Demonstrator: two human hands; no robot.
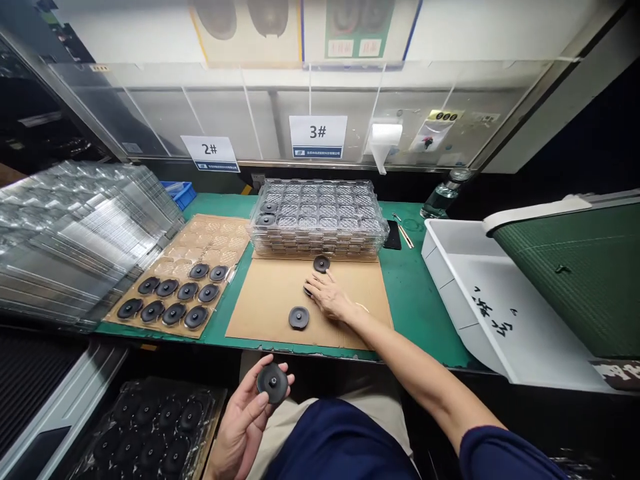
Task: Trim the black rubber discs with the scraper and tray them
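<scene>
My left hand (247,417) holds a round black part (273,383) with a small central post, low in front of the table edge. Over the cardboard sheet (265,287), my right hand (327,295) reaches down onto another black part (307,291), mostly covered by its fingers. One more black part (321,264) lies just beyond those fingertips, and another (299,318) rests nearer the front edge. Left of the cardboard, a clear tray (173,268) carries several black parts in its front rows.
Stacked clear trays (320,217) stand behind the cardboard, two black parts in the top one. More trays (85,233) lean at the left. A white bin (465,293) is at the right, a bottle (444,195) behind it. Below left lies another filled tray (150,427).
</scene>
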